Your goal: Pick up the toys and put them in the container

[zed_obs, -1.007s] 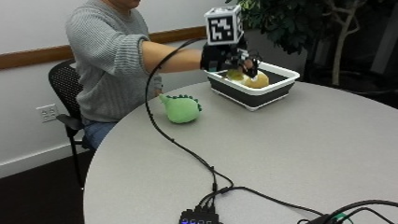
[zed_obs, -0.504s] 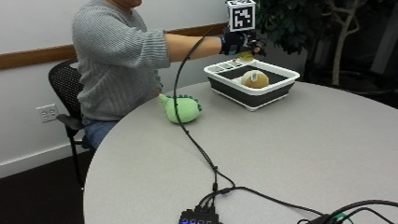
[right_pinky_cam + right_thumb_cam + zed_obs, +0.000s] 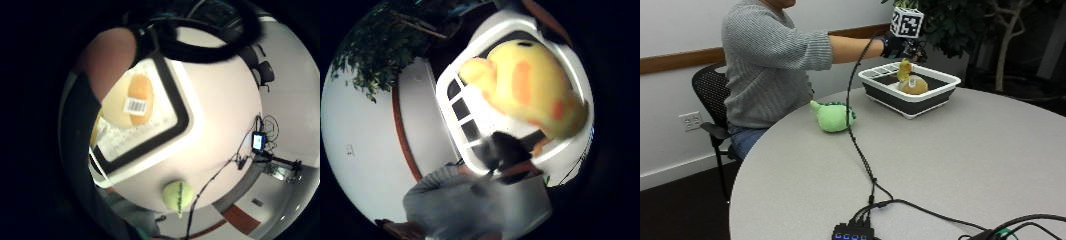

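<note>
Looking at the upper middle of the outside view, I see the black-gloved right hand (image 3: pixel 901 46) raised above the white-rimmed, dark-walled plastic container (image 3: pixel 909 97). A yellow soft toy with orange marks (image 3: pixel 905 69) hangs just below it, over the container; I can't tell whether the fingers pinch it. A round tan toy with a barcode label (image 3: pixel 913 85) sits inside. The green plush toy (image 3: pixel 833 118) lies on the grey round table (image 3: pixel 959 160), left of the container.

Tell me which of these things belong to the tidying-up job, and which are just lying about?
Part of the job:
gloved right hand
yellow toy
tan toy
green plush toy
container

Just lying about:
cables
office chair
potted tree
</note>
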`<state>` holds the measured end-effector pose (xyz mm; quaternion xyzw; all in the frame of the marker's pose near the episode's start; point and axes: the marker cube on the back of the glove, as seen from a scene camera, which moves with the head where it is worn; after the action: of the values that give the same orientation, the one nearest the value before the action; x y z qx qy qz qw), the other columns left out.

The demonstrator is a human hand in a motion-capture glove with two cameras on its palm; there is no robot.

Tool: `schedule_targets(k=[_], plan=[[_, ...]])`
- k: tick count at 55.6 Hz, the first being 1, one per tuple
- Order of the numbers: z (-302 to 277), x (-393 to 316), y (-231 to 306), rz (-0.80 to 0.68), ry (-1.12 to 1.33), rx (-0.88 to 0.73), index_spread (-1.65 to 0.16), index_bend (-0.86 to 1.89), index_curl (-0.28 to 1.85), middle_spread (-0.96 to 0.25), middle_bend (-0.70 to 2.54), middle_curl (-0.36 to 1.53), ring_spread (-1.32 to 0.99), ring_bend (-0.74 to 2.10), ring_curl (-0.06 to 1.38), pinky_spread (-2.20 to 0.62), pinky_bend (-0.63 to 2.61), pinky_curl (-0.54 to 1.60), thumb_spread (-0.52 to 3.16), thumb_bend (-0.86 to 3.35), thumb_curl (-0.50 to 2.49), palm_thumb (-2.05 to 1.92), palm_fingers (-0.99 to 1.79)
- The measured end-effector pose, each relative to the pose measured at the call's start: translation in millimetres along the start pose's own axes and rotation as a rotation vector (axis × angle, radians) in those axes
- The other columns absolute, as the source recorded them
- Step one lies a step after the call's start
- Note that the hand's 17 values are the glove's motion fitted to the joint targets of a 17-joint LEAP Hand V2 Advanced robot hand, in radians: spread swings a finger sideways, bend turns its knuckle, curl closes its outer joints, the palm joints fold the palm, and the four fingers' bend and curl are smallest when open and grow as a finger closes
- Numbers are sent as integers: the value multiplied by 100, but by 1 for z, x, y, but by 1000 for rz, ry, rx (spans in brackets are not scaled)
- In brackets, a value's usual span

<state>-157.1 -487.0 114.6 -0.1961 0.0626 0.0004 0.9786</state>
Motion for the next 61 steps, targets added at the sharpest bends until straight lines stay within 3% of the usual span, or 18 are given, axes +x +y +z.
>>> schedule_targets(k=[2, 4, 10, 21, 30, 35, 40, 47, 61], plan=[[2, -7, 4, -124, -55, -7, -39, 10, 53, -31, 62, 64, -47, 57, 57, -3, 75, 42, 135, -6, 41, 33, -7], [5, -12, 4, -141, -78, -5, -38, 9, 49, -29, 44, 57, -43, 53, 54, -1, 83, 42, 131, -7, 39, 26, -17], [11, -2, 12, -168, -77, -20, -36, 10, 41, -25, 24, 49, -35, 47, 49, 2, 88, 42, 126, -5, 36, 16, -16], [15, 14, 26, -158, -70, -10, -34, 12, 34, -22, 17, 44, -27, 43, 46, 5, 85, 40, 123, -2, 34, 11, -12], [9, 52, 66, -85, -109, 34, -34, 13, 32, -21, 17, 41, -24, 41, 45, 5, 82, 38, 124, -2, 34, 11, -10], [13, 123, 113, 36, 45, 62, -34, 14, 31, -21, 17, 40, -23, 40, 44, 6, 81, 38, 125, -2, 33, 10, -9], [19, 163, 165, 13, -48, 74, -34, 15, 30, -21, 17, 39, -23, 39, 43, 6, 80, 37, 126, -1, 33, 10, -8], [34, 208, 210, 163, -54, 79, -35, 17, 31, -21, 18, 38, -22, 38, 42, 6, 78, 36, 127, -1, 33, 10, -5], [82, 197, 242, 154, -90, 44, -36, 16, 31, -20, 18, 37, -21, 37, 41, 6, 77, 35, 128, -1, 33, 10, -4]])
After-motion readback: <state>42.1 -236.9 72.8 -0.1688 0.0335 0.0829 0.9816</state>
